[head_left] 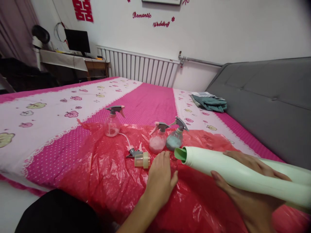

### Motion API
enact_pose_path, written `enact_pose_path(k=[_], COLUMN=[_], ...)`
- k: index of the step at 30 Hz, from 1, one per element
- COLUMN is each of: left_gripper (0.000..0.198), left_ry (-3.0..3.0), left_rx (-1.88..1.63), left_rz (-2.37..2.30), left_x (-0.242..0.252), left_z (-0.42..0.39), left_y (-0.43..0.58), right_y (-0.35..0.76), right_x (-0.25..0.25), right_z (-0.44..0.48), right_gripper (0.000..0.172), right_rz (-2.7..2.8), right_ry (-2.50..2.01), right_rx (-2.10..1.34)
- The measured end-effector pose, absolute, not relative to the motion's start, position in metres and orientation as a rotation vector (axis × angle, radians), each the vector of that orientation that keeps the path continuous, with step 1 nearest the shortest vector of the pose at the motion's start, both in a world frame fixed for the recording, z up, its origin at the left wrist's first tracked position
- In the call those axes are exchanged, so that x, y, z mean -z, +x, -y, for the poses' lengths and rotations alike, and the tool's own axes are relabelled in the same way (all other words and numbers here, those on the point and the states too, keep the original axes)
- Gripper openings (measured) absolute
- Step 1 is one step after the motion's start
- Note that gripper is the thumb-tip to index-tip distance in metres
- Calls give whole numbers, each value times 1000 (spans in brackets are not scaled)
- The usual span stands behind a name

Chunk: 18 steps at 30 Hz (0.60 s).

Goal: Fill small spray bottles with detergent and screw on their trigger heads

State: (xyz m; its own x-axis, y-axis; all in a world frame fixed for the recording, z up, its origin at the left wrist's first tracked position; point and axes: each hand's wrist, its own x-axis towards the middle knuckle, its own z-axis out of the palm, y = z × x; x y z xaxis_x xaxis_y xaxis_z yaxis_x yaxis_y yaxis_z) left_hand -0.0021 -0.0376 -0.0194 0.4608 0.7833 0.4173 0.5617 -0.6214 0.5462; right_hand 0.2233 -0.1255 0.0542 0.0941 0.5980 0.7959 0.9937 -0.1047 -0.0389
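Observation:
My right hand (252, 174) is wrapped round a large pale green jug (209, 160), tilted nearly level with its open mouth and green pouring spout (180, 154) facing left. Just left of that mouth is my left hand (161, 173), its fingers curled forward over the red plastic sheet (116, 191). The fingertips are hidden; a bit of something clear shows beside them. A translucent cap with a cream ring (142, 160) lies left of this hand, against a loose grey and pink spray head (133, 152) with its tube.
Beyond my hands stand spray bottles with pink liquid (157, 142) and blue-green liquid (174, 140). Another pink spray bottle (112, 125) stands further left. Folded clothes (210, 103) lie by the grey headboard (262, 84). A radiator (141, 66) and desk (73, 61) are beyond the bed.

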Motion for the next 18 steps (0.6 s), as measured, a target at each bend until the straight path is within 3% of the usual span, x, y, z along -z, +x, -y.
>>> enact_pose_path(k=[18], left_gripper=[60], left_ry=[2388], left_rx=[-916], left_rz=[-1140], left_x=[17], left_z=[37], left_y=[-4], right_y=[229], right_x=[-53], right_z=[127], right_gripper=[51], right_rz=[1635], right_ry=[-1725], right_rx=[910])
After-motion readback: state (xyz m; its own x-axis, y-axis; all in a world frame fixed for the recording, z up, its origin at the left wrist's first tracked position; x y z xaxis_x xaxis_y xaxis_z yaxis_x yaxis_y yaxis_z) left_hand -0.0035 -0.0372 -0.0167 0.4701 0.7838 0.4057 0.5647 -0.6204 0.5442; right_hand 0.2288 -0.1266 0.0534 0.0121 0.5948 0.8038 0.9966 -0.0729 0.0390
